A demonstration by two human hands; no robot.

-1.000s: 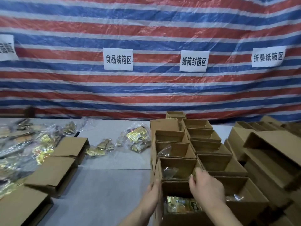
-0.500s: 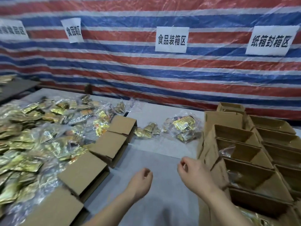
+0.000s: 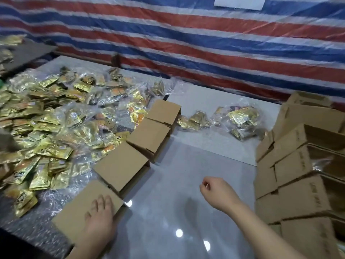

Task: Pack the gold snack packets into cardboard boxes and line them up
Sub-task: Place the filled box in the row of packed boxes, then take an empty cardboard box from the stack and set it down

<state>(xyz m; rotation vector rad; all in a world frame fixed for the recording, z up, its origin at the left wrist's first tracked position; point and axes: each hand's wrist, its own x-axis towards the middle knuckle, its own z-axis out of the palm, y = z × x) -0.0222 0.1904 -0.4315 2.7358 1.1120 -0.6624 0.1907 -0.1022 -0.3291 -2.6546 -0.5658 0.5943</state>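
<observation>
Left hand (image 3: 99, 219) flat on nearest box (image 3: 87, 206); 4-box row runs diagonally; right hand (image 3: 217, 193) loosely curled, empty.

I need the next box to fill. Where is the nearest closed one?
Head view, lower left: the nearest closed box lies under the left hand, beside the packet pile.

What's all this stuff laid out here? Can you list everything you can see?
closed cardboard boxes: four, brown, in a diagonal row mid-table
open cardboard boxes: many, brown, packed together at right
gold snack packets: a large heap, gold, in clear plastic, left of the row
bagged packets: a few clear bags, gold inside, far side between row and open boxes
table: one, grey-white
striped tarp: red, blue and white, behind the table
paper sign: white, top edge
left hand: flat on the nearest closed box
right hand: loosely curled, holding nothing, above the table
</observation>
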